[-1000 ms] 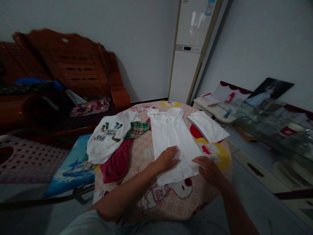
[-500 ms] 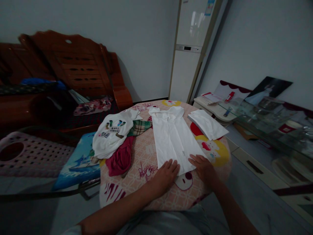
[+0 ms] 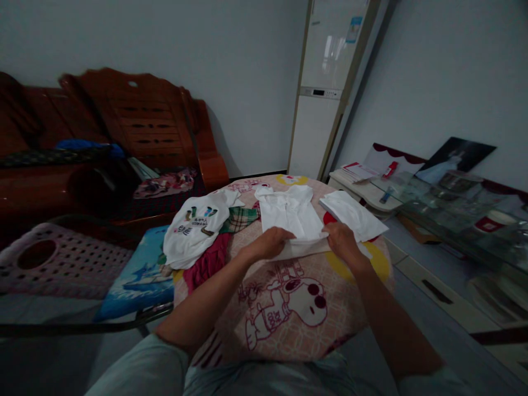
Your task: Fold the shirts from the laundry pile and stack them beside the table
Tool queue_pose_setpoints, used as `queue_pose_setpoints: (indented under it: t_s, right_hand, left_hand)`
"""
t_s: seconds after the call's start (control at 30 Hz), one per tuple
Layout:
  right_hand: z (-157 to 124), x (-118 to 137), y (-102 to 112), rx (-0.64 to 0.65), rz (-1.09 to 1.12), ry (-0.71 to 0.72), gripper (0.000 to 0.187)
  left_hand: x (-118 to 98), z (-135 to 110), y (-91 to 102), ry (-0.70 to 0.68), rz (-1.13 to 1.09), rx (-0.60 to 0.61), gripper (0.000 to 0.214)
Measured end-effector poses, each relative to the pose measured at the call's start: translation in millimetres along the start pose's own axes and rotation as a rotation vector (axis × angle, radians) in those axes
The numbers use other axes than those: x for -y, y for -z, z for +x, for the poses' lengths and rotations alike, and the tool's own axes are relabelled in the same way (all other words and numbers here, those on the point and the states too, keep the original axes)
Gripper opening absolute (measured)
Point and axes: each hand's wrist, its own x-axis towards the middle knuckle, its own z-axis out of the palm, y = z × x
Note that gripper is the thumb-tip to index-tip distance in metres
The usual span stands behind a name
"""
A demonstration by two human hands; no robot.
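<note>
A white collared shirt (image 3: 286, 212) lies on the round table, its collar at the far side and its near part turned up and over. My left hand (image 3: 277, 242) grips the fold at its left, fingers closed on the cloth. At the right end of the same fold, my right hand (image 3: 339, 237) pinches the fabric. Beyond my right hand rests a folded white garment (image 3: 352, 212). To the left are a white printed top (image 3: 198, 225), a dark red garment (image 3: 209, 258) and a green plaid cloth (image 3: 241, 219).
A pink patterned cloth with a cartoon dog (image 3: 284, 313) covers the table. A woven chair (image 3: 66, 258) with a blue cushion (image 3: 140, 275) stands left, before a wooden sofa (image 3: 144, 126). At right is a glass shelf (image 3: 449, 220) above a cabinet (image 3: 437, 291).
Both hands have closed on the shirt's near edge and moved away from me, folding the lower part up towards the collar. The printed tablecloth in front is now uncovered.
</note>
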Motion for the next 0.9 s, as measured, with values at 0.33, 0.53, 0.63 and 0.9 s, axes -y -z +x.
queue_pose_setpoints:
  t_s: [0.33, 0.53, 0.63, 0.9]
  right_hand:
    - [16.6, -10.3, -63.2, -0.132, 0.123, 0.107, 0.046]
    - [-28.1, -17.5, -96.2, -0.106, 0.07, 0.181, 0.049]
    - [-12.3, -5.2, -79.5, 0.004, 0.006, 0.096, 0.043]
    - [-13.3, 36.4, -17.9, 0.38, 0.202, 0.123, 0.025]
  left_hand:
    - [34.1, -14.4, -30.9, 0.049, 0.224, -0.164, 0.053]
    - [49.1, -22.2, -73.0, 0.057, 0.283, -0.098, 0.049]
    - [51.9, -6.7, -63.2, 0.123, 0.257, -0.09, 0.042]
    - [26.8, -50.5, 11.8, 0.091, 0.198, 0.207, 0.05]
